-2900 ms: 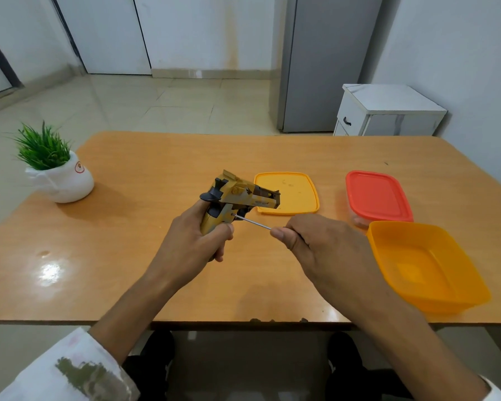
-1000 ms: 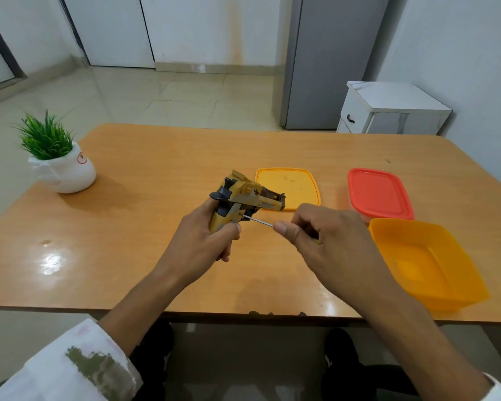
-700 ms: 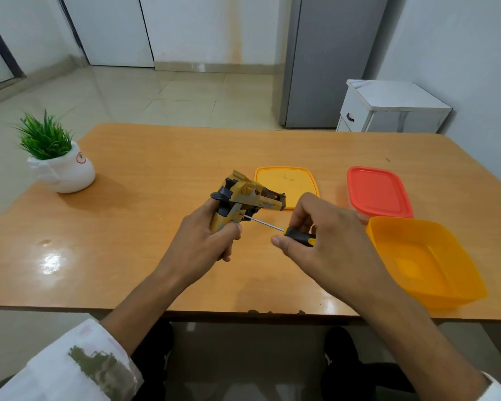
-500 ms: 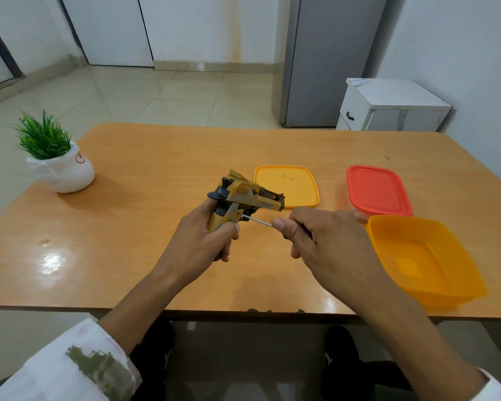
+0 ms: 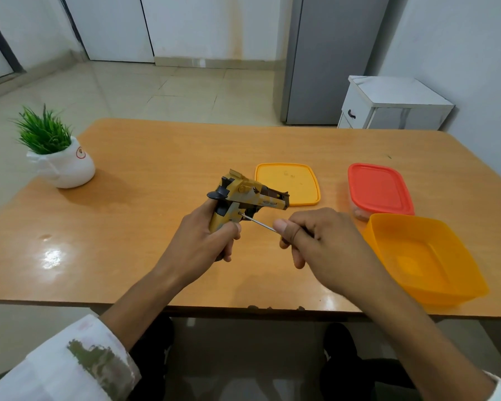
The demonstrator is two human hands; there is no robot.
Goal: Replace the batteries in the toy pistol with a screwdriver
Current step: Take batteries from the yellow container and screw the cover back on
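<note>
Left hand [image 5: 203, 241] gripping toy pistol [image 5: 245, 202], right hand [image 5: 321, 241] pinching screwdriver [image 5: 258, 222] — orange tub [image 5: 422, 256] nearby

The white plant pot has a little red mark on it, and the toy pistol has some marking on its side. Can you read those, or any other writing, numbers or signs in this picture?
White plant pot: a small round red emblem, too small and blurred to read.
Toy pistol, held in the left hand: a dark marking along the barrel side, too blurred to read.
Orange lid: only faint specks, no writing.
Nothing else bears legible text.
</note>
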